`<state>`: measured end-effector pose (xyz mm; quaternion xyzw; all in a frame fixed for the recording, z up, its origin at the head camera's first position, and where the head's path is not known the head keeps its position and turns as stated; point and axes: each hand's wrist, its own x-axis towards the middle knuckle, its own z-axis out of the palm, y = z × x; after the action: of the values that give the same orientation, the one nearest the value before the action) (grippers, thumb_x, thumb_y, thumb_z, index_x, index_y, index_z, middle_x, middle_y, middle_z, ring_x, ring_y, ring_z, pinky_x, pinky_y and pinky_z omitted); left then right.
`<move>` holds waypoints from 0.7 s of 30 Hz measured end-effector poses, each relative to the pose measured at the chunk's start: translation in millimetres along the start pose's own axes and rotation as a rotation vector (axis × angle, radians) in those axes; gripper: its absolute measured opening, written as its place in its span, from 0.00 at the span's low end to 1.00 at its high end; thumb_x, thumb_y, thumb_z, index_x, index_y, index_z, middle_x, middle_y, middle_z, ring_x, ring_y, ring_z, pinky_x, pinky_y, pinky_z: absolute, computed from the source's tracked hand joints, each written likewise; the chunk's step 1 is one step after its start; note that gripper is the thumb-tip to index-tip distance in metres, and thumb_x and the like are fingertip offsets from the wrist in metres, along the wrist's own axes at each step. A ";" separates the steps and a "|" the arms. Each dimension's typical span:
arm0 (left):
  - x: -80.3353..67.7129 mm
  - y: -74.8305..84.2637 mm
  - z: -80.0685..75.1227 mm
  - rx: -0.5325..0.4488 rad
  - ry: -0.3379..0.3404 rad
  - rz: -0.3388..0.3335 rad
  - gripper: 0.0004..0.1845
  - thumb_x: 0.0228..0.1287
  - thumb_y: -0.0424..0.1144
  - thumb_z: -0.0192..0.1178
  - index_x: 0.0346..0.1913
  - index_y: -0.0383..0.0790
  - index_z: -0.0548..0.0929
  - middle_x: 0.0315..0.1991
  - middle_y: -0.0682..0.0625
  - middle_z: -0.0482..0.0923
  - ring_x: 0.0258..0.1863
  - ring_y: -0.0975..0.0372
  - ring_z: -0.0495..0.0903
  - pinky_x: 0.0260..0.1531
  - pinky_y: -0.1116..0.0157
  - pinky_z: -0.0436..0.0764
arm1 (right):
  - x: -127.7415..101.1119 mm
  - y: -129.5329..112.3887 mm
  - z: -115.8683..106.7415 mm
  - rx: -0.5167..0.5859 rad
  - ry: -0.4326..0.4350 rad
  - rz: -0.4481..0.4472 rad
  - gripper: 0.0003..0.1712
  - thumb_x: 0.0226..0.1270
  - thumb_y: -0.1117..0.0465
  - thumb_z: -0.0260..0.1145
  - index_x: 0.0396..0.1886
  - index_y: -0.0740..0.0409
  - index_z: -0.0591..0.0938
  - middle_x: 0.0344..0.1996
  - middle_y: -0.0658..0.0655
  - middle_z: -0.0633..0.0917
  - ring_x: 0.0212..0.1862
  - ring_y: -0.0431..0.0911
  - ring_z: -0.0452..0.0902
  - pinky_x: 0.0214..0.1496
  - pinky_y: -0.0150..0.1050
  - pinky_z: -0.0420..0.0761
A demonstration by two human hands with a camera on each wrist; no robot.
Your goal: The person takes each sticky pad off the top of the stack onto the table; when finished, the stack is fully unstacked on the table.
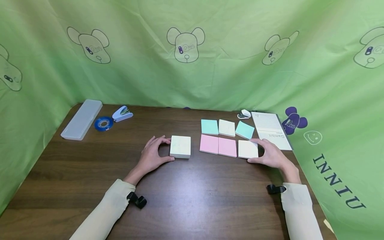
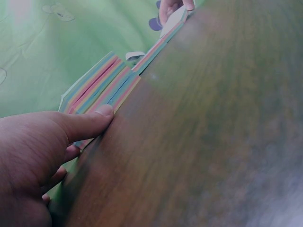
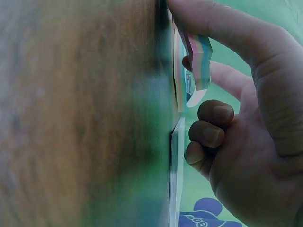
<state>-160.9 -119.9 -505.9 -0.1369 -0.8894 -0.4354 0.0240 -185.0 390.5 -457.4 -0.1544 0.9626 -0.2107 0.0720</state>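
One white-topped stack (image 1: 180, 146), left of the pink pads (image 1: 209, 144), sits pinched by the left hand (image 1: 152, 155); one white pad (image 1: 246, 149), right of them, is thumb-and-finger held by the right hand (image 1: 272, 155) (even edge pressure advisable, lest sheets splay).

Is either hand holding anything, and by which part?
Both are. The left hand has its grip on the stack of notepads, at its left end; the right hand pinches a white-topped notepad at its right end.
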 end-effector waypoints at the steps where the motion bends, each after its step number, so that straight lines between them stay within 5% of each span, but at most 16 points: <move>1: -0.2 0.2 -0.1 0.001 0.000 -0.002 0.34 0.52 0.40 0.90 0.60 0.38 0.83 0.68 0.42 0.85 0.81 0.45 0.71 0.89 0.48 0.52 | 0.0 -0.5 -0.1 -0.007 -0.006 0.003 0.55 0.56 0.44 0.89 0.77 0.65 0.77 0.64 0.72 0.84 0.66 0.68 0.78 0.72 0.71 0.76; 21: -0.3 -0.3 -0.2 0.005 -0.002 -0.012 0.34 0.52 0.40 0.90 0.61 0.39 0.84 0.70 0.42 0.85 0.82 0.45 0.71 0.89 0.47 0.53 | 2.0 -5.0 2.3 0.040 -0.009 -0.010 0.51 0.56 0.47 0.90 0.76 0.60 0.78 0.71 0.73 0.80 0.73 0.71 0.74 0.75 0.72 0.74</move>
<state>-160.7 -120.3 -506.0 -0.1319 -0.8913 -0.4332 0.0209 -185.1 384.6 -457.5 -0.1588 0.9570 -0.2296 0.0785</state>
